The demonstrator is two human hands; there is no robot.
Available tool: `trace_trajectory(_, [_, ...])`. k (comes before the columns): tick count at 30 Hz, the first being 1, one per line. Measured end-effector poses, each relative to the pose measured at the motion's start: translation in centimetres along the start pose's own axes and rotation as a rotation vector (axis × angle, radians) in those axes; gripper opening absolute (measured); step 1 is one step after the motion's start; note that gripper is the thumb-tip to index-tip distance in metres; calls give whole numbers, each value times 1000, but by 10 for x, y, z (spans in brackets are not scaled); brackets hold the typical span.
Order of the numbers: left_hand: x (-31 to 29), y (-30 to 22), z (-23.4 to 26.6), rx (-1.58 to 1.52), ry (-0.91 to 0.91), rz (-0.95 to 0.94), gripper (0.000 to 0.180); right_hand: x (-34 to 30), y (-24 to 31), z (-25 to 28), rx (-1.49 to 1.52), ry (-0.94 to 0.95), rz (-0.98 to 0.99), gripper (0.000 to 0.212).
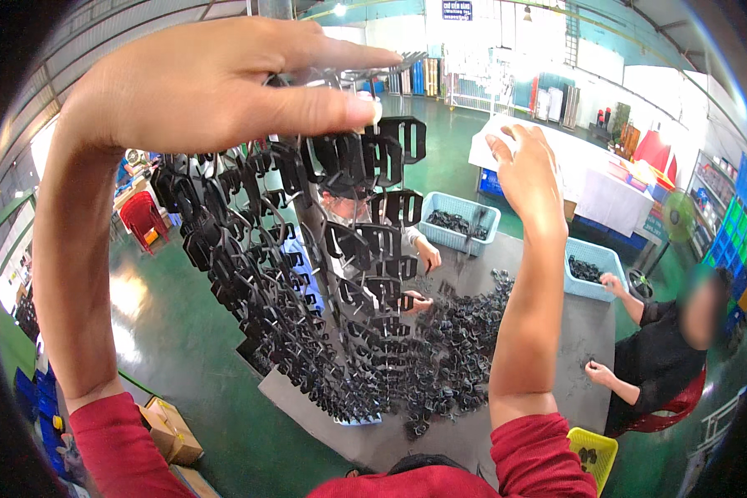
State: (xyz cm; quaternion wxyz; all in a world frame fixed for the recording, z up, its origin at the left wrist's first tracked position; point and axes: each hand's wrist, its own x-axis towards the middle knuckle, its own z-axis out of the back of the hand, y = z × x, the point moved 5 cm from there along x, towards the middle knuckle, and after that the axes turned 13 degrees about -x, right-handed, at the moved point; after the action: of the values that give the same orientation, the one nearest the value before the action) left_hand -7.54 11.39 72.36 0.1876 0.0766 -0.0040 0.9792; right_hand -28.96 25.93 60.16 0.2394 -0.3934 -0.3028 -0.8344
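Note:
In front of me hangs a tall metal rack point(293, 253), thickly covered with rows of black plastic clips point(397, 207). My left hand point(199, 79) reaches across the top of it, thumb and forefinger stretched out and apart. The thumb lies against the uppermost clips; the other fingers are partly hidden. To the right of the rack, my right hand point(527, 166) is raised with its fingers loosely bent and apart, holding nothing that I can see. Below, a big heap of loose black clips point(461, 340) covers part of the grey table point(577, 332).
Two light-blue baskets point(491, 228) with black parts stand around the table. One person point(340, 224) sits behind the rack, and another person point(660, 357) sits at the right. A yellow basket point(602, 444) is near my right elbow; cardboard boxes point(174, 432) stand on the floor at left.

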Motion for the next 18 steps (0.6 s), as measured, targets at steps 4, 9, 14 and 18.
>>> trace_trajectory(4, [-7,11,5,-238,38,105,93,-11,44,0,1079,323,162,42])
trace_trajectory(9, [-7,11,5,-259,92,-33,90,-11,104,-1,1829,681,420,35])
trace_trajectory(14, [-8,7,2,-139,64,-92,67,-12,125,-1,2143,830,631,31])
trace_trajectory(18, [-8,1,1,-122,25,-98,59,-16,113,4,1761,383,307,32])
